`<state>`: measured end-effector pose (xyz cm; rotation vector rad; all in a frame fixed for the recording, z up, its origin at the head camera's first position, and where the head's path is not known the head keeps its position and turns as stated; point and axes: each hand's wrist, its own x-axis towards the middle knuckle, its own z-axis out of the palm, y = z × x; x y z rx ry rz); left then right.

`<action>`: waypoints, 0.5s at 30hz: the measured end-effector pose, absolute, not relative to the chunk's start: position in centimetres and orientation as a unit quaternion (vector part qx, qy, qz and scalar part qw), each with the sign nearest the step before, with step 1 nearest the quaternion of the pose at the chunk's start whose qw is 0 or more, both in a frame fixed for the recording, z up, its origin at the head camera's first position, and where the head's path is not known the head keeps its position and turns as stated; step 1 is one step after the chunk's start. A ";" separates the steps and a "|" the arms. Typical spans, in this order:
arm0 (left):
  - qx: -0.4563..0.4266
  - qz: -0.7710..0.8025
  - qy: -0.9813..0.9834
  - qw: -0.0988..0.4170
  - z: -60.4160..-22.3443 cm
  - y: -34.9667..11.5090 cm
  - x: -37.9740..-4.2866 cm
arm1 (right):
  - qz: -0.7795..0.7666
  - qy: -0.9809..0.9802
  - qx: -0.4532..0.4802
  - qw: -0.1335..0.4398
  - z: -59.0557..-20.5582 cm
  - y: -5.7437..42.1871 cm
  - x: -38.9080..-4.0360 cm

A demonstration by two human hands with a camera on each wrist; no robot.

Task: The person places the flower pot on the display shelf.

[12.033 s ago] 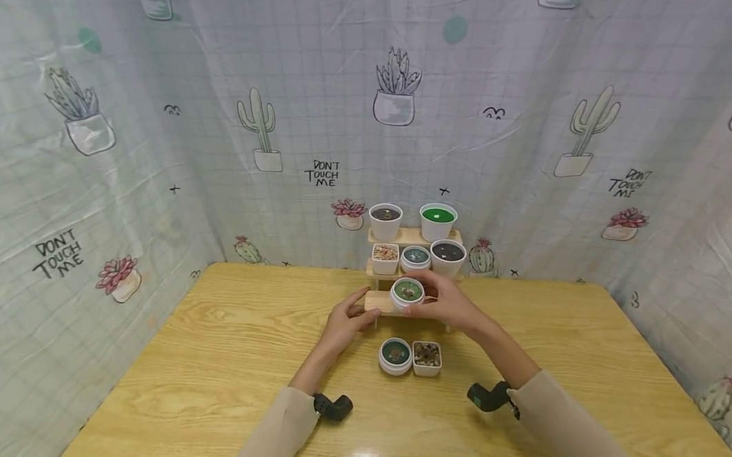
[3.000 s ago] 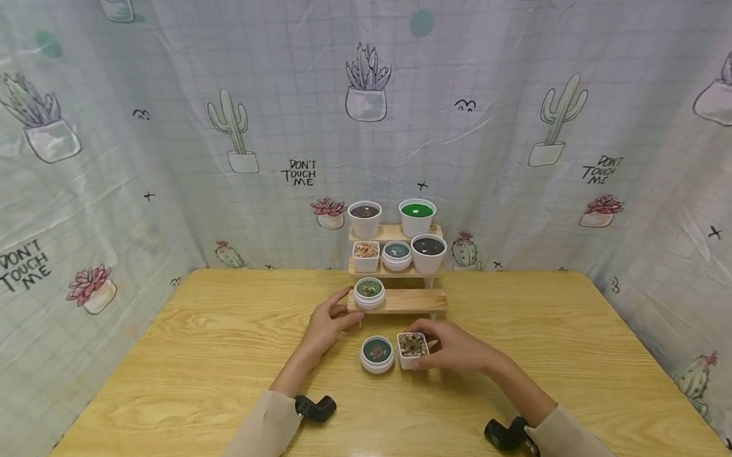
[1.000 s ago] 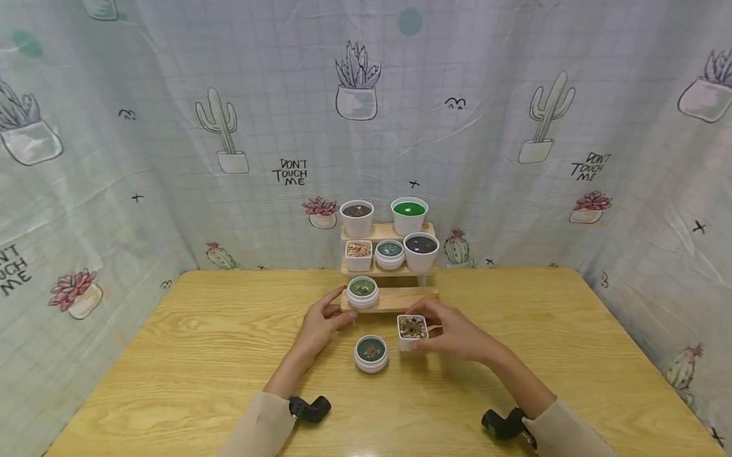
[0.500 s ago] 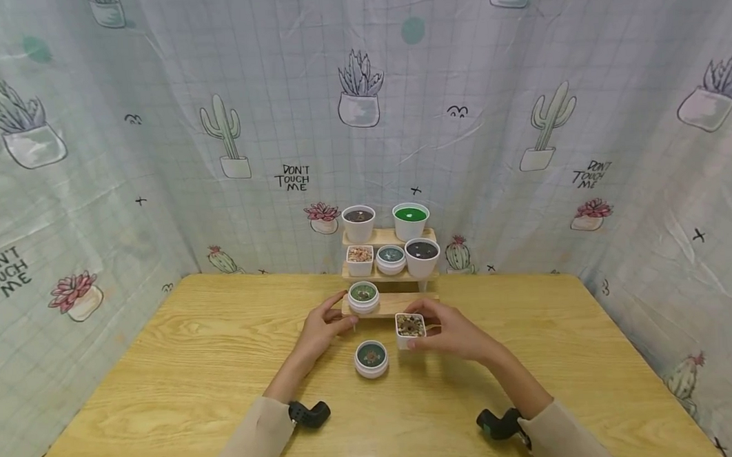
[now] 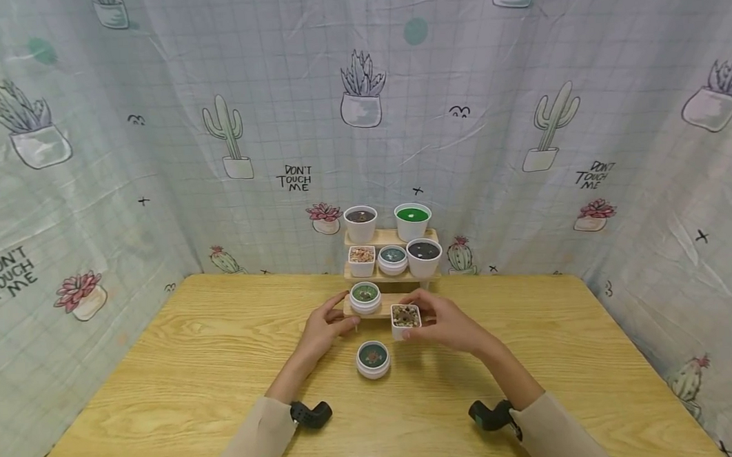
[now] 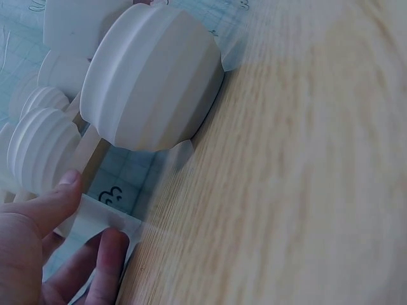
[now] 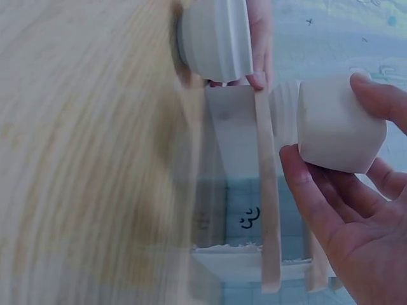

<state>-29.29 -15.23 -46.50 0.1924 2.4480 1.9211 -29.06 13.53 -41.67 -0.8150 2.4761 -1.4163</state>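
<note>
My right hand (image 5: 440, 321) grips a small square white pot (image 5: 405, 322) with pebbles on top, raised at the front of a three-tier wooden stand's bottom shelf. In the right wrist view, fingers and thumb hold that square pot (image 7: 340, 127) by its sides. My left hand (image 5: 323, 329) holds the left end of the stand (image 5: 386, 237), thumb at the front edge and fingers behind. On the bottom shelf's left end, close to that hand, sits a round white pot (image 5: 365, 297) with a green top. Another round white pot (image 5: 373, 360) stands on the table before the stand.
A square pebble pot (image 5: 362, 262), a round pot (image 5: 393, 260) and a dark-filled cup (image 5: 425, 257) fill the middle shelf. Up top stand a brown-filled cup (image 5: 361, 224) and a green-filled cup (image 5: 412, 221). A cactus-print curtain (image 5: 473, 147) hangs behind the wooden table (image 5: 235, 332).
The round green-topped pot, in my right hand earlier, now sits on the bottom shelf's left end. My right hand has since lifted the square pot off the table toward that shelf.
</note>
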 end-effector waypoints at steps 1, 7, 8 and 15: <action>0.061 0.616 0.786 0.010 -46.5 -15.3 -29.3 | -0.480 0.829 -0.274 0.087 -41.6 13.4 -29.1; 0.060 0.614 0.787 0.006 -46.6 -15.3 -29.2 | -0.492 0.824 -0.266 0.085 -41.4 13.0 -29.6; 0.060 0.614 0.787 0.006 -46.6 -15.3 -29.2 | -0.494 0.824 -0.263 0.086 -41.4 12.9 -29.6; 0.057 0.616 0.785 -0.003 -47.8 -15.1 -30.0 | -0.519 0.809 -0.266 0.074 -40.9 12.6 -29.6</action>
